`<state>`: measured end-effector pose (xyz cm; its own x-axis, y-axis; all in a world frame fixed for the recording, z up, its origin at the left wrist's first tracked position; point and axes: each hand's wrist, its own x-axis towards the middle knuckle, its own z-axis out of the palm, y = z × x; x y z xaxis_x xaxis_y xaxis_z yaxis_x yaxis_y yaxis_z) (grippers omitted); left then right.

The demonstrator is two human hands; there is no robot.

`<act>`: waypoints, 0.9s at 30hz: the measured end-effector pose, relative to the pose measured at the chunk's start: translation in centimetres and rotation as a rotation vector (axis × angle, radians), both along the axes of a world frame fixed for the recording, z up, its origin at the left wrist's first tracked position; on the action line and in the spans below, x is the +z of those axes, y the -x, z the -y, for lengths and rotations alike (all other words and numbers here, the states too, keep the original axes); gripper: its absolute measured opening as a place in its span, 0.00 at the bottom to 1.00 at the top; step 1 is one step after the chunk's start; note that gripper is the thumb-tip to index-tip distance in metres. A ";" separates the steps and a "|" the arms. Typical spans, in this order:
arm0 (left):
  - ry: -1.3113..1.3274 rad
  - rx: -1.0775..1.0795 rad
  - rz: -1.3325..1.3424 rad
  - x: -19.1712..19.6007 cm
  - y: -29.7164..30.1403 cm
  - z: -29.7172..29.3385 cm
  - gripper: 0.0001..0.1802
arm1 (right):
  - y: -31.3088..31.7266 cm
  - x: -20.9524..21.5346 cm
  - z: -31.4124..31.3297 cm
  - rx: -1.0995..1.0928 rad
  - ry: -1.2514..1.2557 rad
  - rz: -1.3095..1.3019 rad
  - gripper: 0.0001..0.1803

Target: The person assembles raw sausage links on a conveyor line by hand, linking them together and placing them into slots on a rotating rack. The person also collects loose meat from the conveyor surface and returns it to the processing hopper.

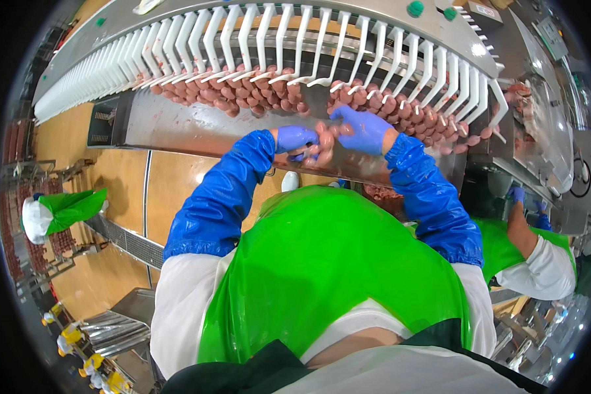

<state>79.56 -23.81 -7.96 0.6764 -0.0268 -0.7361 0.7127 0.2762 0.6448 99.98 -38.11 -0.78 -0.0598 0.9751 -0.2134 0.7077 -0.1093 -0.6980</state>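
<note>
Head view: nearside of the white hooks (262, 39), sausage links (324, 139) are held in the half-curled left hand (295, 138) and touched by the right hand (363, 130), grip too blurred to tell; casings could be torn by tugging

Short chain of plump, pinkish-red sausage links (324, 155), rounded, bunched between left hand (297, 138) and right hand (363, 130), blurred. Lower links droop beside the left hand; top ones meet the right. Matching hanging sausage strands (253, 97) in two clusters along white curved hooks (281, 39), gap between clusters.
</note>
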 end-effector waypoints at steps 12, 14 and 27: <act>-0.304 -0.347 0.097 16.5 8.1 -8.9 0.11 | 0.5 15.6 -1.0 0.438 -0.256 0.219 0.10; -0.383 -0.229 0.238 20.2 7.7 -8.9 0.13 | 0.6 19.3 -1.2 0.430 -0.304 0.146 0.09; -0.194 -0.038 0.320 1.5 -3.4 5.1 0.12 | 3.1 0.1 2.7 0.044 0.086 0.435 0.08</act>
